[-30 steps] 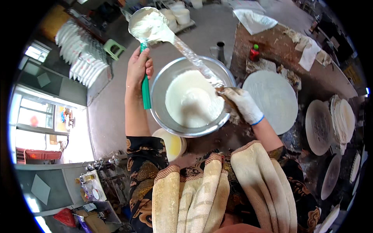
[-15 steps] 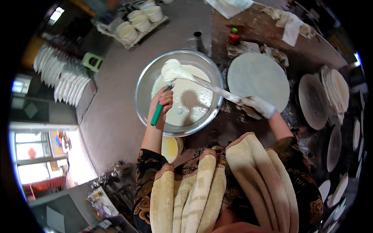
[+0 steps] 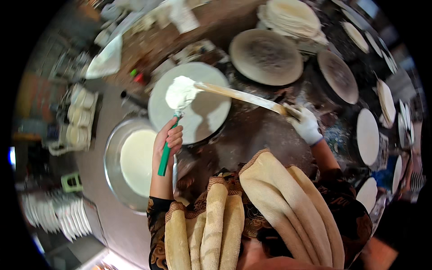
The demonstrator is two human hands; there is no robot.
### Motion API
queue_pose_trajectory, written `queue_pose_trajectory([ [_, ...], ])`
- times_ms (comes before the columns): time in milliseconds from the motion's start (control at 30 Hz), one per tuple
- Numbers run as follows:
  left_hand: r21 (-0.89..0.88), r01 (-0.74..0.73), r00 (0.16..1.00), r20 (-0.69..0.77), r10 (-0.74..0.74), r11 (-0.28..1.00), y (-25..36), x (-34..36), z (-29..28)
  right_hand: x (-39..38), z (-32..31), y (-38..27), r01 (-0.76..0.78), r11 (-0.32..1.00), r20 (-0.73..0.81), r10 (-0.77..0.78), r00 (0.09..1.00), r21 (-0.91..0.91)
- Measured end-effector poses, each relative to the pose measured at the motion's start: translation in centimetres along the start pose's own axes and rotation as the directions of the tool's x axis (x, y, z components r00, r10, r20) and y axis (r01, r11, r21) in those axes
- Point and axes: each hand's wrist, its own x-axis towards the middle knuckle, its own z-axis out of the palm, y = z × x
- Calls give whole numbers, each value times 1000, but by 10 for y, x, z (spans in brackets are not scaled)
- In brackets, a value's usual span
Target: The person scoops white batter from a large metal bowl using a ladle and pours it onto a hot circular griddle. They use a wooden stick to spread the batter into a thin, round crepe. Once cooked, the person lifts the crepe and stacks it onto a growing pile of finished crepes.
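Observation:
My bare left hand (image 3: 170, 138) is closed round the green handle of a ladle (image 3: 165, 158), whose head is heaped with thick white batter (image 3: 181, 92). In my right hand (image 3: 308, 128), which wears a white glove, is the end of a long wooden paddle (image 3: 245, 96). The paddle's far tip touches or overlaps the batter at the ladle. Both tools are above a pale round griddle (image 3: 217, 108), on which their shadow falls. Left of it stands a wide metal bowl (image 3: 110, 180) holding smooth white batter.
Dark round griddles (image 3: 266, 56) stand beyond and to the right, near a stack of pale flat rounds (image 3: 292, 15). White tubs (image 3: 80, 114) sit on a rack at the left, above a green stool (image 3: 72, 182). A red bottle (image 3: 138, 78) with a green cap lies past the griddle.
My view has turned right. Both hands have carried the ladle and paddle from over the metal bowl to over the pale griddle, still gripping them.

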Motion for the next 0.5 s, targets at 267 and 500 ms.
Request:
queue_pose_trajectory([
  [267,55,272,950,142,-277,961,-74,212,113,-49,-7,133,-679,195,480,572,665,708],
  [500,219,527,828,82,-554,821,-123,378,128,16,33,115,-447,-460,591,237,771,767],
])
